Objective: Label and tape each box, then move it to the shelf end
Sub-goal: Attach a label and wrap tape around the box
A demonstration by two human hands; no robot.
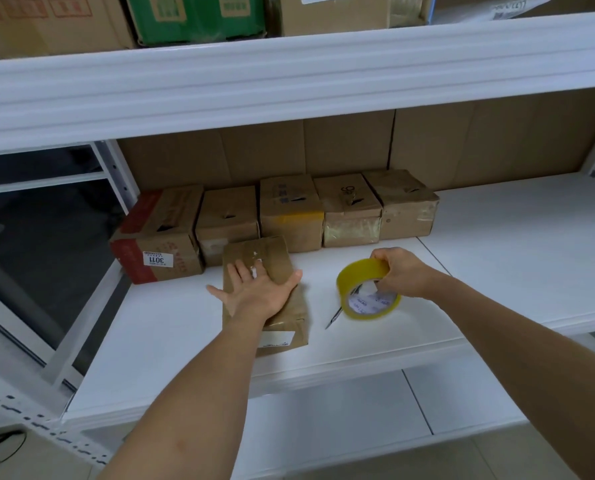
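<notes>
A small brown cardboard box [290, 318] lies on the white shelf [171, 344], with a white label on its near face. My left hand [259, 291] presses flat on its top, fingers spread. To the right, my right hand [398, 271] grips a roll of yellowish clear tape [365, 291] standing on edge on the shelf. A thin dark pen or blade [334, 318] lies beside the roll, between it and the box.
Several taped brown boxes [289, 213] stand in a row at the back left of the shelf; the leftmost [157, 233] carries a white label. Cardboard sheets [462, 143] line the back. More cartons sit on the upper shelf [289, 77]. The shelf stretches on to the right.
</notes>
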